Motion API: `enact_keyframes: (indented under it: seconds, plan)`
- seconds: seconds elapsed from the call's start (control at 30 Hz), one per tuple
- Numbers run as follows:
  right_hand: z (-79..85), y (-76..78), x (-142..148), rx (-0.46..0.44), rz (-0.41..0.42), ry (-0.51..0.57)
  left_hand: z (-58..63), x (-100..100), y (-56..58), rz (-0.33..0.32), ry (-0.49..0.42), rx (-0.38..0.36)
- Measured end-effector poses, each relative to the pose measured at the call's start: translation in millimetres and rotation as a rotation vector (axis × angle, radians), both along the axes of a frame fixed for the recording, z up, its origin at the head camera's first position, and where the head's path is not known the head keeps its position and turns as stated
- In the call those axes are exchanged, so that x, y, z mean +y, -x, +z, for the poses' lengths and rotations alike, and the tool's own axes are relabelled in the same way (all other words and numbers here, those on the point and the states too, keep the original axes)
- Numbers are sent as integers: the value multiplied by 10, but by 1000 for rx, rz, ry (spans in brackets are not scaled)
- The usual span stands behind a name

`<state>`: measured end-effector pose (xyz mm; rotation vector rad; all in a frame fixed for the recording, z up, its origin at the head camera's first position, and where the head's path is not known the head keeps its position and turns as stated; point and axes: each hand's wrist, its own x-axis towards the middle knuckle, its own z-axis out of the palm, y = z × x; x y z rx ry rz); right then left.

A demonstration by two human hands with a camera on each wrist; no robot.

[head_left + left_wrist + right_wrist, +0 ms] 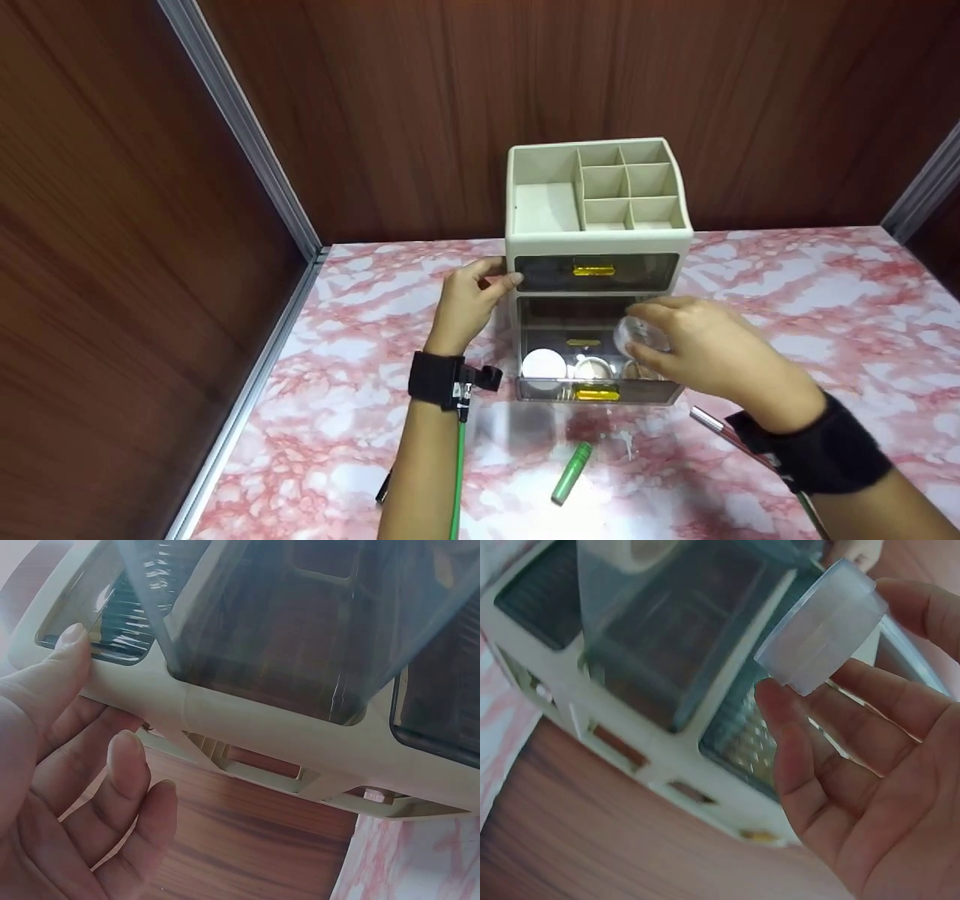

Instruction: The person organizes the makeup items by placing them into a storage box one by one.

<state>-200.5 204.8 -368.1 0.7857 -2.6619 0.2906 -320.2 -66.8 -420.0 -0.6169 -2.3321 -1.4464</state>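
A cream organizer stands with a smoky see-through drawer pulled out below a closed one. My left hand grips the organizer's left edge, with the thumb on the front frame and the index finger round the side. Above the right part of the pulled-out drawer, my right hand pinches a small clear round plastic container between thumb and fingers. In the drawer lie a white round lid, a cream-coloured round piece and another round piece, partly hidden under the hand.
On the marbled tabletop, a green tube lies in front of the organizer. A silver-and-red stick is partly under the right wrist, and a black item shows beside the left forearm. A wooden panel rises behind.
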Motion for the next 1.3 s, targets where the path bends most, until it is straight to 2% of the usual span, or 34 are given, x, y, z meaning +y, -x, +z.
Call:
enact_keyframes:
  seconds: [0.23,0.47,0.6,0.77,1.07,1.3]
  plan:
    - [-70,151,-196,60,72,-41,-1,2,0,6,6,11]
    - [-36,228,-421,144,128,-86,-4,8,-4,2,-14,2]
    - [-27,285,-561,165,166,-92,-2,19,-8,9,4,3]
    - [-17,340,-660,152,208,-133,-7,7,4,22,13,-5]
    - [136,319,-611,124,168,-188,3,4,14,15,18,4]
    - [222,408,-684,-12,203,-280,-6,1,13,19,13,-8]
